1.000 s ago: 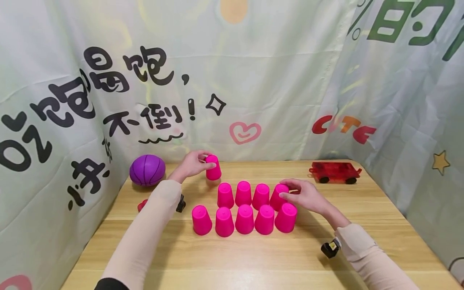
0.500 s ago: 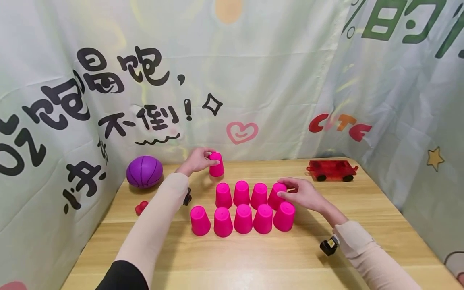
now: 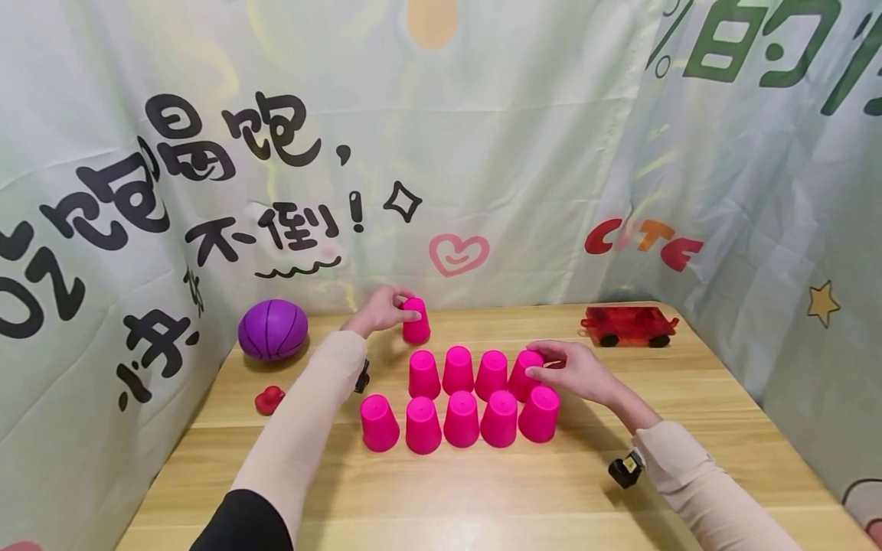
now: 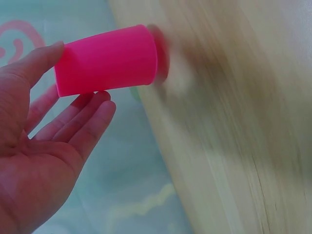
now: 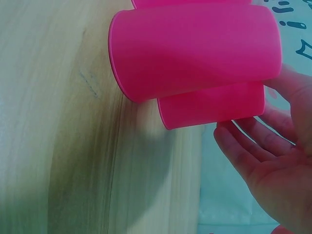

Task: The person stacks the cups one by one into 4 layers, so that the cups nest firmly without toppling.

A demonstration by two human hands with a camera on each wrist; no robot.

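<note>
Near the back of the wooden table, my left hand (image 3: 383, 310) pinches an upside-down pink cup (image 3: 416, 321) by its narrow upper end. In the left wrist view, that cup's (image 4: 107, 61) rim is close over the wood, with thumb on one side and fingers on the other. My right hand (image 3: 577, 371) grips the rightmost cup (image 3: 521, 376) of the back row around its top. From the right wrist, a nearer cup (image 5: 195, 48) partly covers this gripped cup (image 5: 214, 105). Several more inverted pink cups (image 3: 462, 419) stand in two rows, the front row longer.
A purple ball (image 3: 272, 329) sits at the table's back left, with a small red object (image 3: 269, 399) in front of it. A translucent red toy car (image 3: 630, 327) stands at the back right. Printed cloth (image 3: 524, 168) hangs behind and along the sides of the table (image 3: 441, 505).
My left hand has carried its cup a little to the right, toward the back row. My right hand keeps its grip in place. The head view has shifted slightly.
</note>
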